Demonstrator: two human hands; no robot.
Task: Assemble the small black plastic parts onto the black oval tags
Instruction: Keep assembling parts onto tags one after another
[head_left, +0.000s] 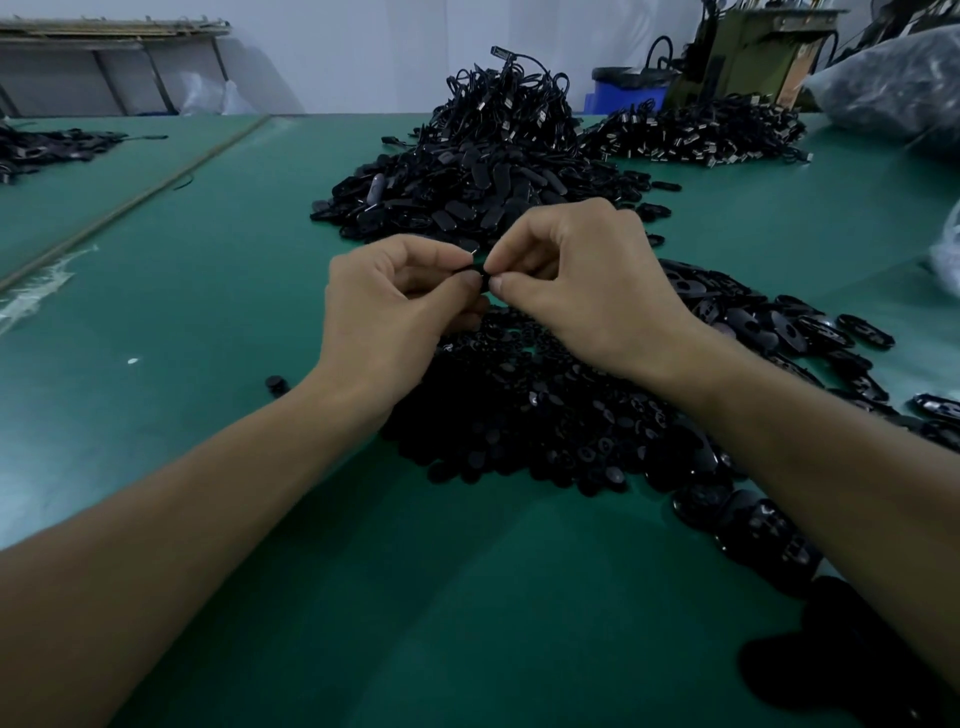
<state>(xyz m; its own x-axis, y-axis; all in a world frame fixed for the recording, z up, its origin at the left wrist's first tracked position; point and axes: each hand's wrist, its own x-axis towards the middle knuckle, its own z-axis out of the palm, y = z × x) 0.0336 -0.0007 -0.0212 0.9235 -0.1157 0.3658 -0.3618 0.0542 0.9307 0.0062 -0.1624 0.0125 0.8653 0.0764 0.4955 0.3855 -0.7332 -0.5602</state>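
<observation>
The left hand (384, 306) and right hand (582, 280) both pinch one black piece (477, 270) between them (tag or part, I cannot tell), lying sideways, fingertip to fingertip.

One view only, from a wide-angle camera on the person's head. It faces forward and tilts down over the green table (208, 312), and both forearms run in from the bottom corners. The left hand (387, 306) and right hand (582, 280), pinching a small black part (480, 270) between them, sit near mid-frame, close to the lens. The heap of corded tags (498, 130) and the back wall (363, 52) lie far off along the top.
</observation>
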